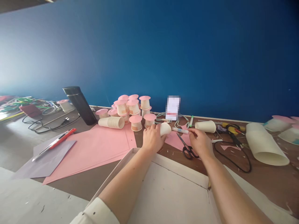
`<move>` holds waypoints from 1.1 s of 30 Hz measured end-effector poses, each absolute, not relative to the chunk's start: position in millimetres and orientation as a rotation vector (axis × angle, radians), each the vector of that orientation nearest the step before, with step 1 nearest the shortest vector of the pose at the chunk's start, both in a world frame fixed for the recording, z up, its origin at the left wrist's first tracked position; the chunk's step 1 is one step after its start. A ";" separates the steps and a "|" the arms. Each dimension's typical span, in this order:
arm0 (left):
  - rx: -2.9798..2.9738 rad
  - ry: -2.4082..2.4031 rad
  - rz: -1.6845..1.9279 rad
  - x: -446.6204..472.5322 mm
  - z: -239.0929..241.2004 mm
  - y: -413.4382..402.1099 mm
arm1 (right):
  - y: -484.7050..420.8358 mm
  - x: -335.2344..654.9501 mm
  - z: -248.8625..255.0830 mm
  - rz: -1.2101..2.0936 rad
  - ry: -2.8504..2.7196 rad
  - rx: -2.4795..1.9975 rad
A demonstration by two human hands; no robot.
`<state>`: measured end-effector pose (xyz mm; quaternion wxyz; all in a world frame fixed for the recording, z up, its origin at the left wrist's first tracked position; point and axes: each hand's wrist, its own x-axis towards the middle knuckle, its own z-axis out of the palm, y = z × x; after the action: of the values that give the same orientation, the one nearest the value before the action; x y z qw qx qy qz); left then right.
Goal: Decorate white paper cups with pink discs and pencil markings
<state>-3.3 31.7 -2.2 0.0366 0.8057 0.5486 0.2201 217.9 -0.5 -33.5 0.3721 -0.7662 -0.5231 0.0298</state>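
My left hand is closed around a white paper cup lying on its side, rim pointing right. My right hand pinches a thin pen-like glue tube by its right end, its tip pointing toward the cup. Black-handled scissors lie between my hands on a pink paper scrap. Another white cup lies on its side just beyond my right hand.
A pile of cups topped with pink discs and a sleeve of stacked cups sit behind pink sheets. A black flask, a red utility knife, a white box lid, a paper roll and cables surround them.
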 end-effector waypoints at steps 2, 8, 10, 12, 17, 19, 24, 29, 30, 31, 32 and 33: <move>2.427 1.693 0.702 -6.8 -4.2 26.9 | -1.7 212.7 -32.3 0.074 -1.395 -1.969; 2.077 1.753 0.781 -13.9 -14.8 20.1 | -6.5 201.9 -23.5 0.095 -1.480 -2.025; 2.011 1.770 0.795 -14.9 -16.4 20.4 | -8.4 211.1 -17.2 0.095 -1.416 -2.116; 1.979 1.784 0.800 -15.4 -16.8 20.6 | -10.6 229.1 -10.6 0.088 -1.312 -2.222; 1.978 1.776 0.777 -15.4 -16.0 21.1 | -14.2 283.9 -7.5 0.048 -1.088 -2.395; 2.000 1.760 0.769 -15.1 -16.3 21.9 | -13.6 296.7 -15.1 0.056 -1.109 -2.392; 2.064 1.731 0.730 -13.9 -18.7 25.0 | -10.8 302.2 -40.2 -0.003 -1.279 -2.265; 2.108 1.706 0.652 -13.4 -17.9 26.0 | -12.0 300.7 -49.1 -0.075 -1.370 -2.228; 2.116 1.701 0.643 -13.3 -17.2 26.0 | -12.0 300.9 -49.5 -0.067 -1.364 -2.256; 2.123 1.698 0.637 -13.3 -16.6 26.0 | -11.7 301.4 -50.0 -0.062 -1.352 -2.282; 2.128 1.695 0.634 -13.2 -16.1 26.0 | -11.1 302.0 -50.9 -0.066 -1.339 -2.296; 2.132 1.694 0.631 -13.2 -15.7 26.0 | -10.4 303.0 -52.1 -0.081 -1.326 -2.296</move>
<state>-13.2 26.0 -15.7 0.1722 0.7513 0.5971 0.2223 303.0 -10.4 -52.1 0.2419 -0.8398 -0.4851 -0.0296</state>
